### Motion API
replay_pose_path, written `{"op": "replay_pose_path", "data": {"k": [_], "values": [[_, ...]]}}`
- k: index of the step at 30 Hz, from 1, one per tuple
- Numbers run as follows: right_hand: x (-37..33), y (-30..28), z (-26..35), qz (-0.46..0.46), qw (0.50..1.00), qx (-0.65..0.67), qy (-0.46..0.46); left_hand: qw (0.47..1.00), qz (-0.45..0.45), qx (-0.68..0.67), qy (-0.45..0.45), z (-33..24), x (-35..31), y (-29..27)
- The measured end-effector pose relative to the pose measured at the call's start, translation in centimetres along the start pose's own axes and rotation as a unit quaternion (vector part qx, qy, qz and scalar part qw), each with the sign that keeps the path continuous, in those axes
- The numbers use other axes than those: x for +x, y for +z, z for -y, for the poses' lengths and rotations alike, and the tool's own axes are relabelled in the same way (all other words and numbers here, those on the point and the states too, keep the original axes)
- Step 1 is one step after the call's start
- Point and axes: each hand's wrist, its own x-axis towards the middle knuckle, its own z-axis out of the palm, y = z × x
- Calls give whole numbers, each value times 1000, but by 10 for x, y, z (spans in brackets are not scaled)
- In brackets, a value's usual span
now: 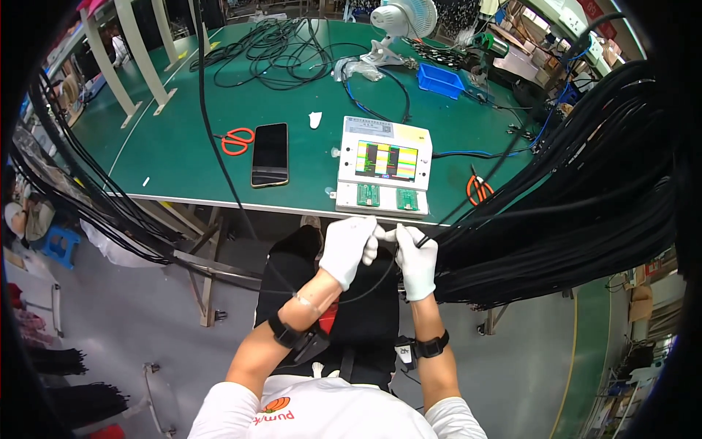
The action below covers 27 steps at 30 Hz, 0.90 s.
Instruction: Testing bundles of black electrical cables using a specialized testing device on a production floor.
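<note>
In front of the table's near edge, my two white-gloved hands meet at the fingertips. My right hand (417, 265) is closed in a pinch, with a thin black cable (423, 241) at its fingers. My left hand (346, 249) is also closed, thumb and forefinger reaching to the right fingertips; what it pinches, if anything, is too small to make out. Just beyond them on the table sits a white tester box (352, 167) with a lit, coloured screen (386, 161). Two green circuit boards (368, 194) are set in its front ledge.
A large bundle of black cables (563, 212) hangs at the right, and more cables (95, 212) arch at the left. On the green table (190, 106) lie a phone (270, 155), orange-handled scissors (238, 141), orange-handled cutters (479, 190), a blue tray (440, 79), coiled cables and a white fan (401, 20).
</note>
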Motion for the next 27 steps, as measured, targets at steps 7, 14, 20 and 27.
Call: {"op": "replay_pose_path", "data": {"k": [7, 14, 20, 27], "values": [[-12, -18, -34, -36, 999, 18, 9, 953, 85, -4, -289, 53, -10, -56], [-85, 18, -23, 281, 852, -264, -355, 925, 158, -41, -342, 93, 3, -53], [-93, 7, 17, 420, 733, -396, -361, 963, 171, -5, -207, 72, -27, -43], [-49, -16, -29, 68, 943, -261, -194, 973, 184, 92, -105, 57, -35, -33]]}}
